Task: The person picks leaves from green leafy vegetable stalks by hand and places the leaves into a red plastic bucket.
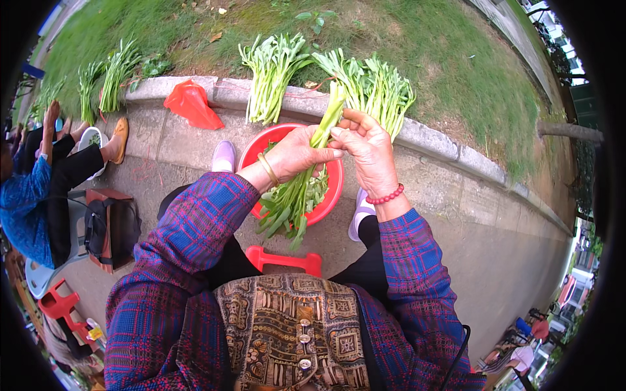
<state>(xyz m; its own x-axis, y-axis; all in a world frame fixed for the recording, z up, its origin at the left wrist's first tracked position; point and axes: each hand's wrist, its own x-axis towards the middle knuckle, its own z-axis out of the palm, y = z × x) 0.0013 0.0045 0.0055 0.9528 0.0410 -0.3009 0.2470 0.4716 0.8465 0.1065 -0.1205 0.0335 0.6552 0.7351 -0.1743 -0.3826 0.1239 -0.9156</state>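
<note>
A bunch of long-stemmed leafy greens (294, 191) is gripped in my left hand (293, 152), its pale stem ends pointing up and away from me and its leaves hanging towards me. My right hand (370, 154) has its thumb and fingertips against the stems near their cut ends; whether a single stem is pinched there is hard to see. Below both hands stands a red plastic basin (337, 190) with loose green leaves inside, partly hidden by the bunch. Beyond it, two bundles of greens, one on the left (272, 80) and one on the right (384, 95), lean on the kerb.
A red plastic bag (191, 105) lies against the stone kerb (435, 139), which borders grass. A red stool (286, 261) shows between my legs. At left, a seated person (29, 200) has a white basin (100, 141) nearby, with a brown box-like bag (111, 229) behind.
</note>
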